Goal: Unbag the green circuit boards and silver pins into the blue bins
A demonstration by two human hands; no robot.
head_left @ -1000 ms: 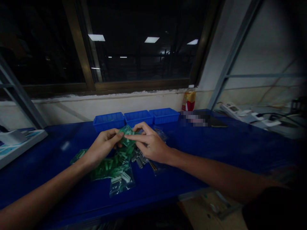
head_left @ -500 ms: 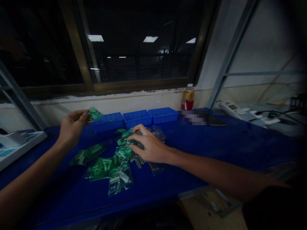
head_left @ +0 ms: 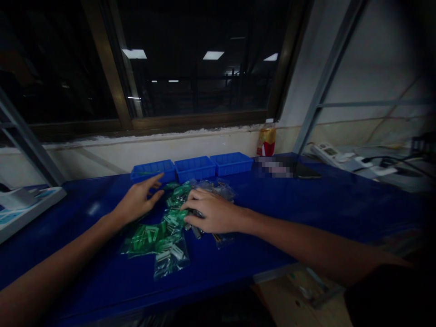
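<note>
My left hand [head_left: 140,200] is open with its fingers apart, just left of the pile of small bags and in front of the left blue bin [head_left: 168,170]. A thin green bag [head_left: 148,173] shows inside that bin. My right hand [head_left: 215,211] rests half curled over the pile, a gap between thumb and fingers, its fingertips at the edge of a green bag [head_left: 175,217]. Below lie green bags [head_left: 145,236] and a clear bag [head_left: 171,256] with pale, narrow pieces. Grey, metallic-looking parts [head_left: 196,230] lie partly hidden under my right hand.
A middle blue bin [head_left: 195,169] and a right blue bin [head_left: 231,164] stand in a row along the wall. A red and yellow package [head_left: 266,143] and a dark flat object [head_left: 306,171] are at the back right. Power strips [head_left: 29,206] sit at the table's sides.
My left hand has let go of the green bag, now in the left bin, and moved right and towards me. The bag left of the pile is no longer visible. My right hand barely moved.
</note>
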